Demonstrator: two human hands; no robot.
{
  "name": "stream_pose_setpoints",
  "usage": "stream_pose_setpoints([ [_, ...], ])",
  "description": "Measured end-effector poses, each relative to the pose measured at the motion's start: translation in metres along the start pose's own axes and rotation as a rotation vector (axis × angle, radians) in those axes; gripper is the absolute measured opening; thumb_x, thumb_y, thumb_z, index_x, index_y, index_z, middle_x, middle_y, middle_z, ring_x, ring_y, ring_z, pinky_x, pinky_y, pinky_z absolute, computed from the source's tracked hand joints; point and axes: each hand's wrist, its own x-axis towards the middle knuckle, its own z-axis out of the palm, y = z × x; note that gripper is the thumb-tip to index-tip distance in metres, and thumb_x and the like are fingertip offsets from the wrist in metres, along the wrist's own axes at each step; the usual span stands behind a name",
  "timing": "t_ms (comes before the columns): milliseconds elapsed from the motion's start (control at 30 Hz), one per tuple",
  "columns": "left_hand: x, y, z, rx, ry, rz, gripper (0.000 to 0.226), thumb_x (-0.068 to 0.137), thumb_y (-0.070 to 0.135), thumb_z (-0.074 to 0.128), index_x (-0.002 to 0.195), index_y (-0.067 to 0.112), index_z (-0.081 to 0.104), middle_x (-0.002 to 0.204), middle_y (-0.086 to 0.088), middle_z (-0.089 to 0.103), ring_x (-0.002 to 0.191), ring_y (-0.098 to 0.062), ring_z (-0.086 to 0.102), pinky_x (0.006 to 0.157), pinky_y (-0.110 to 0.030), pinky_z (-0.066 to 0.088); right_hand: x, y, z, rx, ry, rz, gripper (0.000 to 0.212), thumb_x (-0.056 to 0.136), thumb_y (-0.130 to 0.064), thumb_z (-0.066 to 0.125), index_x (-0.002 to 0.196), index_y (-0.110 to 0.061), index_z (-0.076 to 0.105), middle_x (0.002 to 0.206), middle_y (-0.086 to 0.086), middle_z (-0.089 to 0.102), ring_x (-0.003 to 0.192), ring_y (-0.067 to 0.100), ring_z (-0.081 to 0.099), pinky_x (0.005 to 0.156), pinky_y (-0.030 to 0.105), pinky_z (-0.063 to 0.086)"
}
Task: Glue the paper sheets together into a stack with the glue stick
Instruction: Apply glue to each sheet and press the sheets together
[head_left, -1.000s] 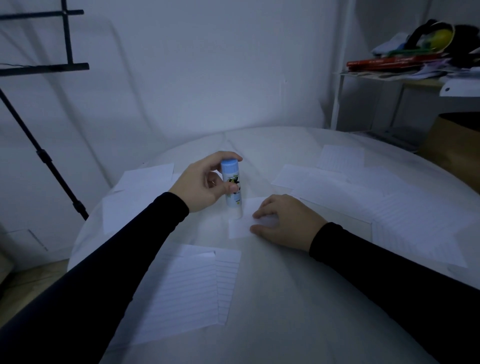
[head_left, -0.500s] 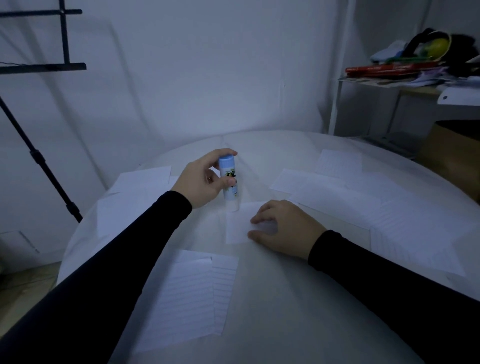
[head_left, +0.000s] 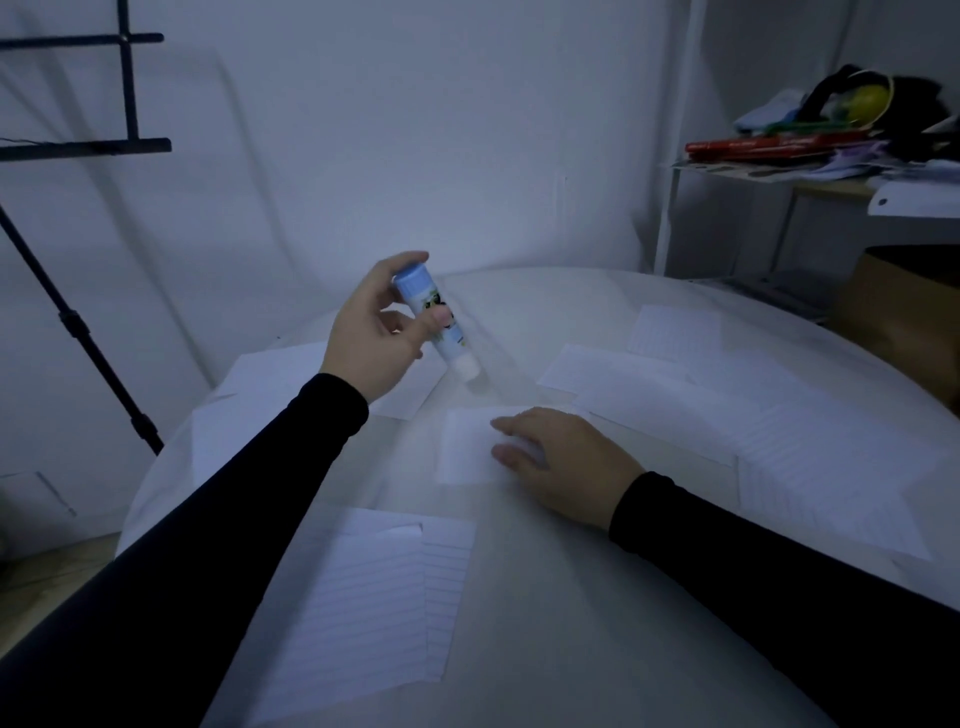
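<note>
My left hand (head_left: 375, 340) grips a glue stick (head_left: 436, 322) with a blue end up and its white tip pointing down to the right, lifted above the table. Below it lies a small white paper sheet (head_left: 465, 447) in the middle of the round white table (head_left: 545, 597). My right hand (head_left: 563, 462) rests flat on that sheet's right part, fingers straight. Lined sheets (head_left: 384, 597) lie overlapped near me, and more sheets (head_left: 675, 395) spread to the right.
Blank sheets (head_left: 270, 379) lie at the table's left edge. A black stand (head_left: 78, 332) rises at the left. A shelf (head_left: 810, 171) with books and clutter and a brown box (head_left: 904, 306) stand at the right, past the table's edge.
My left hand has lifted the glue stick off the small sheet and tilted it, tip now in the air. My right hand stays on the sheet.
</note>
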Motion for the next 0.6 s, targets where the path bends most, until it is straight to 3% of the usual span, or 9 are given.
stream_pose_setpoints([
  [100, -0.005, 0.013, 0.002, 0.009, -0.071, 0.032, 0.046, 0.083, 0.014, 0.072, 0.121, 0.032, 0.053, 0.098, -0.002, 0.061, 0.062, -0.026, 0.056, 0.057, -0.029, 0.054, 0.003, 0.005, -0.012, 0.057, 0.127, -0.099, 0.028, 0.085, -0.012, 0.053, 0.107, -0.004, 0.069, 0.110, 0.014, 0.067, 0.102, 0.024, 0.063, 0.092, 0.012, 0.032],
  [200, -0.013, 0.013, 0.003, 0.050, -0.159, 0.033, 0.048, 0.076, 0.029, 0.076, 0.118, 0.040, 0.055, 0.101, -0.001, 0.064, 0.062, -0.034, 0.056, 0.066, -0.044, 0.055, 0.003, 0.026, -0.034, -0.051, -0.021, -0.120, 0.033, 0.083, 0.000, 0.051, 0.107, -0.012, 0.071, 0.116, 0.006, 0.064, 0.108, 0.023, 0.059, 0.098, 0.020, 0.036],
  [333, -0.021, 0.010, 0.009, 0.053, -0.256, 0.010, 0.049, 0.066, 0.047, 0.071, 0.113, 0.049, 0.055, 0.102, -0.003, 0.065, 0.068, -0.041, 0.056, 0.069, -0.051, 0.054, -0.007, 0.040, -0.046, -0.141, -0.235, -0.017, 0.036, 0.086, -0.005, 0.055, 0.114, -0.024, 0.068, 0.124, -0.008, 0.059, 0.115, 0.013, 0.051, 0.104, 0.026, 0.036],
  [500, -0.026, 0.011, 0.014, 0.045, -0.345, 0.007, 0.049, 0.071, 0.037, 0.073, 0.116, 0.043, 0.056, 0.103, -0.007, 0.064, 0.058, -0.027, 0.052, 0.063, -0.037, 0.051, -0.007, 0.030, -0.040, -0.117, -0.194, -0.007, 0.026, 0.089, -0.025, 0.060, 0.114, -0.026, 0.067, 0.122, -0.009, 0.058, 0.115, 0.011, 0.050, 0.102, 0.026, 0.035],
  [600, -0.028, 0.012, 0.015, 0.029, -0.384, 0.009, 0.051, 0.068, 0.040, 0.074, 0.116, 0.041, 0.056, 0.101, -0.005, 0.064, 0.060, -0.028, 0.053, 0.063, -0.031, 0.050, -0.004, 0.019, -0.028, -0.140, -0.167, -0.010, 0.029, 0.087, -0.038, 0.061, 0.114, -0.029, 0.066, 0.122, -0.008, 0.057, 0.115, 0.012, 0.048, 0.102, 0.032, 0.036],
])
